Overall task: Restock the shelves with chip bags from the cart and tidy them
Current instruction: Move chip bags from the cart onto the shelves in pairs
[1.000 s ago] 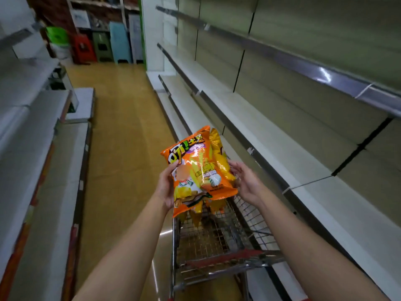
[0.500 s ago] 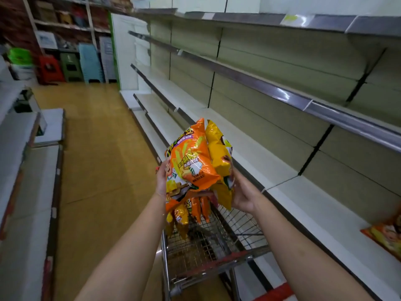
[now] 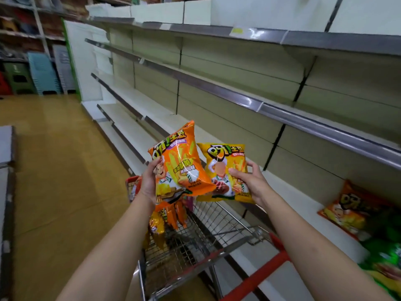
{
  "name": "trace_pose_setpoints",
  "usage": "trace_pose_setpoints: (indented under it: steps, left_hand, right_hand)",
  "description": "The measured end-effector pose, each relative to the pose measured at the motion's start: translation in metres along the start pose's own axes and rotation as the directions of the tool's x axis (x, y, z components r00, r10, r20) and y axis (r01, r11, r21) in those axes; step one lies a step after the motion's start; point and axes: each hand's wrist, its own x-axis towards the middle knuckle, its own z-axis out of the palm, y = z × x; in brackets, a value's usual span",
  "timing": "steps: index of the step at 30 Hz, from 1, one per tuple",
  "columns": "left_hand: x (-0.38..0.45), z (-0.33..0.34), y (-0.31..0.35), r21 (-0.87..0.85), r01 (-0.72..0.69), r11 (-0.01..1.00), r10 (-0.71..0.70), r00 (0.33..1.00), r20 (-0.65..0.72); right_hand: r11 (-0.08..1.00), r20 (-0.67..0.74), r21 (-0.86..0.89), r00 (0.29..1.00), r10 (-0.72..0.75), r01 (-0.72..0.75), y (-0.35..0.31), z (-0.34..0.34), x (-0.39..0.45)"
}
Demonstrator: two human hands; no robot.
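My left hand (image 3: 149,181) grips an orange chip bag (image 3: 182,161) by its left edge, above the wire cart (image 3: 195,242). Just to the right, my right hand (image 3: 249,181) holds a yellow chip bag (image 3: 221,170), thumb across its front. The two bags are side by side and upright, their inner edges overlapping a little. Several more orange and yellow bags (image 3: 167,218) lie in the front of the cart. An orange bag (image 3: 347,209) and green bags (image 3: 388,261) lie on the white shelf (image 3: 288,192) at the right.
Long shelves (image 3: 195,81) with metal edges run along the right of the aisle. The cart's red handle (image 3: 260,272) is below my right forearm. Yellow floor (image 3: 56,170) lies to the left, with plastic stools (image 3: 43,72) at the aisle's far end.
The two bags, held pressed together between both hands before, are now separated, one in each hand. My view has swung right and up toward the shelves, showing more stocked bags at the right.
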Motion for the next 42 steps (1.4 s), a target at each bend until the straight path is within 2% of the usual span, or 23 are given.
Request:
trace_pose_setpoints:
  steps: [3, 7, 9, 14, 21, 24, 29, 32, 34, 37, 42]
  left_hand:
    - [0.008, 0.023, -0.017, -0.021, 0.033, 0.999, -0.033, 0.999, -0.001]
    - [0.009, 0.063, -0.044, 0.085, 0.142, 0.986, -0.150, 0.984, 0.101]
    - [0.007, 0.081, -0.056, 0.117, 0.191, 0.975, -0.206, 0.969, 0.138]
    - [-0.002, 0.119, -0.087, 0.173, 0.241, 0.955, -0.265, 0.955, 0.135]
    - [-0.035, 0.175, -0.138, 0.187, 0.338, 0.922, -0.375, 0.900, 0.221]
    - [-0.053, 0.198, -0.155, 0.199, 0.337, 0.920, -0.380, 0.892, 0.244]
    - [-0.077, 0.222, -0.178, 0.243, 0.302, 0.922, -0.360, 0.899, 0.248]
    - [-0.095, 0.235, -0.189, 0.277, 0.307, 0.910, -0.385, 0.875, 0.295]
    - [-0.107, 0.246, -0.195, 0.309, 0.305, 0.901, -0.393, 0.876, 0.281]
    - [-0.121, 0.260, -0.205, 0.422, 0.316, 0.850, -0.436, 0.871, 0.227]
    - [-0.137, 0.281, -0.230, 0.636, 0.366, 0.680, -0.567, 0.812, 0.138]
  right_hand:
    - [0.998, 0.053, -0.064, 0.998, -0.022, 0.025, -0.002, -0.022, -0.015]
    - [0.990, 0.058, -0.139, 0.998, -0.005, 0.013, 0.004, -0.052, -0.036]
    - [0.993, 0.034, -0.118, 0.999, 0.004, 0.001, 0.007, -0.070, -0.047]
    - [1.000, 0.010, 0.029, 1.000, 0.010, -0.010, 0.015, -0.113, -0.082]
    - [0.998, -0.091, 0.064, 0.996, 0.001, 0.005, 0.035, -0.176, -0.150]
    - [0.998, -0.141, 0.060, 0.990, 0.002, 0.006, 0.041, -0.198, -0.183]
    - [0.995, -0.327, 0.037, 0.942, -0.074, 0.091, 0.056, -0.244, -0.225]
    - [0.992, -0.367, 0.078, 0.928, -0.066, 0.101, 0.057, -0.261, -0.256]
    - [0.993, -0.395, 0.061, 0.916, -0.066, 0.098, 0.061, -0.271, -0.272]
    - [0.993, -0.429, 0.036, 0.899, -0.086, 0.112, 0.069, -0.285, -0.291]
    - [0.996, -0.455, 0.025, 0.889, -0.062, 0.082, 0.089, -0.304, -0.320]
